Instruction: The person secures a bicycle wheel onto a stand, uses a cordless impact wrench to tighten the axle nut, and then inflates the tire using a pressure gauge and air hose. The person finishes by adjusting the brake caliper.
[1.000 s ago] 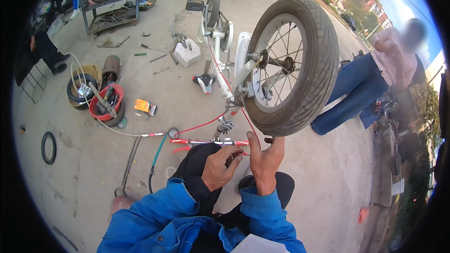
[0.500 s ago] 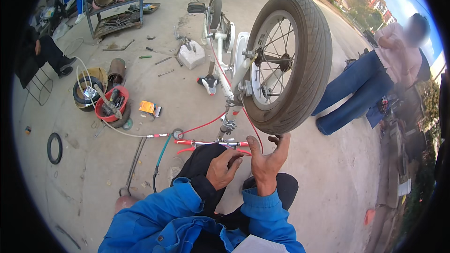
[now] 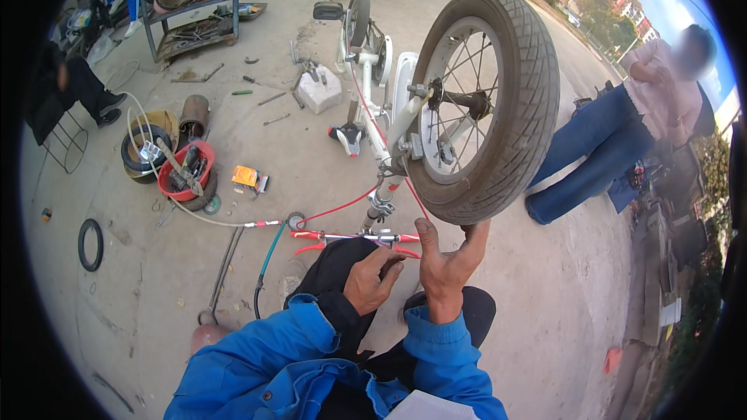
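A small white bicycle [image 3: 372,113] is upside down in front of me, its saddle [image 3: 347,138] and red-gripped handlebar [image 3: 311,236] at the ground. Its spoked front wheel stands up at the right, with a brown-black tire [image 3: 531,97]. My right hand [image 3: 450,268] is under this tire, thumb and fingers apart; the fingertips touch or nearly touch its lower edge. Over my knee, near the handlebar, my left hand [image 3: 372,280] has its fingers curled in. Whether anything is inside them is hidden.
A red basin [image 3: 165,183] of tools, loose tires [image 3: 90,246], an orange box [image 3: 247,178] and an air hose [image 3: 208,222] lie left. Beyond are a white block [image 3: 320,92], scattered tools and a metal rack [image 3: 194,12]. A person [image 3: 599,140] stands right; another [image 3: 78,85] sits left.
The front wheel has swung slightly right, and its tread shows differently. My right hand has shifted a little right and up with it. My left hand stays in place.
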`<state>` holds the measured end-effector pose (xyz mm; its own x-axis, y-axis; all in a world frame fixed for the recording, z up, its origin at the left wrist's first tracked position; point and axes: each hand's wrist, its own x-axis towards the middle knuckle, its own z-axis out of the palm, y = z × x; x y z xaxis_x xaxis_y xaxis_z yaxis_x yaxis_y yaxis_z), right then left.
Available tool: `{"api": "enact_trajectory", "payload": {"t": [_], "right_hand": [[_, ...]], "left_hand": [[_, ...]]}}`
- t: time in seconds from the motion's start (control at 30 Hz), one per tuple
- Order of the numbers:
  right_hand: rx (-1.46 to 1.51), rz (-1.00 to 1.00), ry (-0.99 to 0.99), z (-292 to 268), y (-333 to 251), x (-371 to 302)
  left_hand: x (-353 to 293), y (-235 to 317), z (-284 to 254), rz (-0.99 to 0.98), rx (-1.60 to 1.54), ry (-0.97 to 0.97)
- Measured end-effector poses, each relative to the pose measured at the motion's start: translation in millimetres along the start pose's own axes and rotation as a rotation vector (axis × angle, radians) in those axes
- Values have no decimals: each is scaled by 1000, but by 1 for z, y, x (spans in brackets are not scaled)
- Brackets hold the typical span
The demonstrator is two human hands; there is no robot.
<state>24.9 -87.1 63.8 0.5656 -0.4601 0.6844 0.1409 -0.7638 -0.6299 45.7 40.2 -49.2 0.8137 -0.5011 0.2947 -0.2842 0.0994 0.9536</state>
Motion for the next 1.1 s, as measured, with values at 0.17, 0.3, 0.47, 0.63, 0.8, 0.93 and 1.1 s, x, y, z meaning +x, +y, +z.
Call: {"api": "enact_trajectory", "payload": {"t": [0.17,0.3,0.47,0.63,0.8,0.93,1.1], "right_hand": [[46,-19,38,2,-2,5],[90,0,57,4,-2,7],[41,-21,59,3,0,8],[31,-19,66,5,1,8],[37,57,26,13,2,6],[-22,19,54,15,4,5],[-26,33,94,8,3,2]], "left_hand": [[0,-1,-1,-4,7,-7],[0,0,-2,-24,-7,-12],[0,1,-2,5,-9,5],[0,-1,-1,35,-13,13],[1,-2,-1,-13,-31,10],[3,-5,-1,25,-32,23],[3,-8,-2,-6,-43,6]]}}
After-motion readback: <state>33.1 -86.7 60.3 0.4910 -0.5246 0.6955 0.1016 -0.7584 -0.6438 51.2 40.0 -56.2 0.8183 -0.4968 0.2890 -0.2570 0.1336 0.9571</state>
